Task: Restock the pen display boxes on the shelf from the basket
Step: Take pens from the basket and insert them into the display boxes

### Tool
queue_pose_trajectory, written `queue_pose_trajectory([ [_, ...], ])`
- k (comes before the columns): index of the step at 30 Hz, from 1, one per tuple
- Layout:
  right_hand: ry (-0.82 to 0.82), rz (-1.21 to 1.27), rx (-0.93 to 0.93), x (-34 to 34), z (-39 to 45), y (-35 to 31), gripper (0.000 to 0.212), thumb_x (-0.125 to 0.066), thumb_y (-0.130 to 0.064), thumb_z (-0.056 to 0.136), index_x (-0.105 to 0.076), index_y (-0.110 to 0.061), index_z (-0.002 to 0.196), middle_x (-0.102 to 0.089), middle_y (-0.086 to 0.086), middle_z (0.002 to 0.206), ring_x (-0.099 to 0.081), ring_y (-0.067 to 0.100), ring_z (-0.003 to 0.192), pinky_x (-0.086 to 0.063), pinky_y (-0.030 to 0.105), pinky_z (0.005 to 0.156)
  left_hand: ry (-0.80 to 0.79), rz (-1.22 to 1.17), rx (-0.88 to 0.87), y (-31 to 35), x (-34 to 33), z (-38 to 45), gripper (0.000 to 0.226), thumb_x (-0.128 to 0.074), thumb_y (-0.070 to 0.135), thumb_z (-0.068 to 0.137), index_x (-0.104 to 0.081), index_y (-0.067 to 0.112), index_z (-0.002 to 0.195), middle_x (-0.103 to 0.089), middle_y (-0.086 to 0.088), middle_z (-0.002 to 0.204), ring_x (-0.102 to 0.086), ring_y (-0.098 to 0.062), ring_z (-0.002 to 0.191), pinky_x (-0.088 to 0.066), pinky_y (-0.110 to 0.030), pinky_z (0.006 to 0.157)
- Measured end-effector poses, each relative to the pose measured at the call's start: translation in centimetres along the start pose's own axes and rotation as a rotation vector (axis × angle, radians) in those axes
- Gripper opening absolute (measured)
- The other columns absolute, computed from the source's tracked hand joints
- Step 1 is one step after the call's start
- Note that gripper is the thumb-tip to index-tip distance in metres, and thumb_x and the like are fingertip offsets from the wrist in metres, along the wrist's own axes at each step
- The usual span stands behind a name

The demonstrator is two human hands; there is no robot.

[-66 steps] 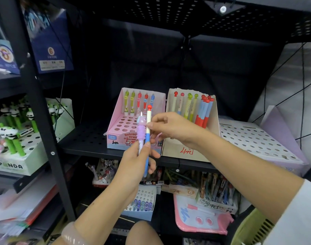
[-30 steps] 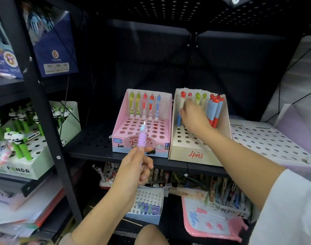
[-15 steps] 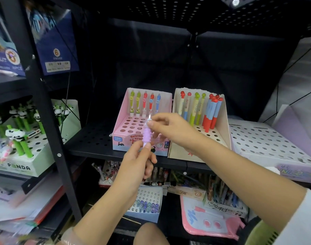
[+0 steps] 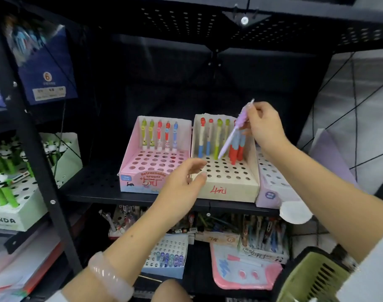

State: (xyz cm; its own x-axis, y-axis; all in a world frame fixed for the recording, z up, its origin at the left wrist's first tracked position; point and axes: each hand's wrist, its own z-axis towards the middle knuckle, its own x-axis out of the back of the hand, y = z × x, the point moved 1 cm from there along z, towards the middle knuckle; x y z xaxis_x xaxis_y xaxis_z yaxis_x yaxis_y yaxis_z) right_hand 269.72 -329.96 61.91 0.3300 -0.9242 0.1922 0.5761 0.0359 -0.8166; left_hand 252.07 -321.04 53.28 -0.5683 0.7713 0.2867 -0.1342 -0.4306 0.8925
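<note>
**Purple pen poised over the cream box**

Here the black shelf (image 4: pixel 94 182) carries three display boxes side by side along its near edge. At far right the lilac box (image 4: pixel 271 186) shows only holes; part of it lies behind the right forearm. The pink box (image 4: pixel 142 171), left of centre, holds five pens in its back row, with all nearer rows open. Touching its right wall, the cream box (image 4: pixel 234 188) holds a back row of pens, blue, yellow-green and red, the red ones bunched at the right; its near rows of holes stand open. Low at right, a corner of the green basket (image 4: pixel 312 277) shows; its contents cannot be seen. The right hand (image 4: pixel 264 125) pinches the purple pen (image 4: pixel 232 132) by its upper end, tilted, tip down just above the cream box's back holes. The left hand (image 4: pixel 186 182) holds nothing, fingers loosely spread over the seam between the pink and cream boxes, in front of their near edges.
</note>
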Motion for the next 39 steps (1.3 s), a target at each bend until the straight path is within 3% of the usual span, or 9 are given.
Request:
queue_pose_trajectory([
  [3,0.203,-0.062,0.029,4.1,1.9,1.1,0.017,-0.041,-0.025,0.099,-0.052,-0.014,0.092,-0.061,-0.005,0.07,-0.062,0.003,0.064,-0.05,0.017,0.055,-0.097,0.129,-0.065,1.1,-2.2,1.9,0.023,-0.048,0.026,0.095,-0.048,0.037,0.115,-0.05,0.022,0.117,-0.044,0.006,0.113,-0.032,-0.013,0.091],
  [6,0.312,-0.224,0.094,7.3,3.2,2.9,0.016,-0.046,-0.027,0.097,-0.051,-0.012,0.099,-0.061,-0.005,0.074,-0.063,0.012,0.069,-0.056,0.027,0.064,-0.182,0.238,-0.082,1.2,-3.8,3.0,0.035,-0.047,0.029,0.095,-0.044,0.031,0.129,-0.045,0.015,0.129,-0.038,0.0,0.117,-0.031,0.0,0.08],
  [11,0.147,-0.451,0.062,8.0,4.3,6.8,0.017,-0.048,-0.026,0.096,-0.05,-0.009,0.102,-0.062,0.001,0.084,-0.065,0.024,0.08,-0.054,0.043,0.077,-0.209,0.286,-0.073,0.6,-5.3,3.7,0.037,-0.046,0.029,0.095,-0.041,0.031,0.132,-0.043,0.015,0.134,-0.034,0.004,0.117,-0.024,-0.015,0.093],
  [17,0.119,-0.52,0.06,7.0,5.7,8.9,0.021,-0.047,-0.029,0.097,-0.049,-0.011,0.106,-0.065,0.006,0.091,-0.065,0.023,0.079,-0.049,0.03,0.067,-0.188,0.309,-0.059,0.0,-5.6,4.3,0.034,-0.047,0.027,0.095,-0.043,0.034,0.129,-0.043,0.022,0.127,-0.036,0.006,0.116,-0.026,-0.008,0.089],
  [22,0.067,-0.582,0.089,6.4,6.5,9.6,0.017,-0.048,-0.028,0.096,-0.048,-0.012,0.102,-0.06,0.003,0.084,-0.06,0.019,0.073,-0.038,0.021,0.052,-0.179,0.315,-0.038,-0.5,-5.8,4.4,0.034,-0.047,0.029,0.095,-0.043,0.035,0.128,-0.045,0.024,0.124,-0.037,0.006,0.116,-0.027,-0.015,0.094],
  [25,-0.048,-0.634,-0.003,5.8,6.5,10.5,0.023,-0.045,-0.028,0.098,-0.05,-0.008,0.107,-0.062,0.01,0.09,-0.063,0.025,0.08,-0.052,0.035,0.065,-0.184,0.301,-0.042,-0.7,-5.9,4.3,0.03,-0.047,0.03,0.094,-0.043,0.04,0.122,-0.046,0.025,0.124,-0.038,0.008,0.115,-0.028,-0.011,0.092],
  [28,-0.1,-0.575,-0.084,5.5,6.6,10.9,0.026,-0.042,-0.027,0.099,-0.05,-0.006,0.112,-0.063,0.018,0.1,-0.064,0.032,0.089,-0.054,0.047,0.081,-0.168,0.25,-0.035,-0.5,-5.8,4.3,0.026,-0.048,0.029,0.094,-0.042,0.048,0.111,-0.047,0.026,0.12,-0.04,0.008,0.113,-0.028,-0.003,0.085],
  [36,-0.28,-0.785,-0.146,5.6,6.3,10.1,0.028,-0.039,-0.026,0.099,-0.048,-0.015,0.123,-0.062,0.017,0.107,-0.062,0.031,0.089,-0.052,0.04,0.082,-0.186,0.221,-0.021,0.6,-6.0,3.0,0.03,-0.047,0.028,0.095,-0.045,0.037,0.123,-0.047,0.022,0.124,-0.039,0.007,0.114,-0.026,-0.015,0.094],
  [39,-0.329,-0.85,-0.211,4.7,5.3,10.1,0.03,-0.036,-0.02,0.098,-0.047,-0.016,0.126,-0.059,0.015,0.113,-0.056,0.029,0.09,-0.047,0.035,0.079,-0.204,0.236,-0.046,1.3,-6.2,2.2,0.03,-0.047,0.03,0.095,-0.044,0.037,0.123,-0.045,0.025,0.12,-0.039,0.013,0.106,-0.027,-0.011,0.09],
])
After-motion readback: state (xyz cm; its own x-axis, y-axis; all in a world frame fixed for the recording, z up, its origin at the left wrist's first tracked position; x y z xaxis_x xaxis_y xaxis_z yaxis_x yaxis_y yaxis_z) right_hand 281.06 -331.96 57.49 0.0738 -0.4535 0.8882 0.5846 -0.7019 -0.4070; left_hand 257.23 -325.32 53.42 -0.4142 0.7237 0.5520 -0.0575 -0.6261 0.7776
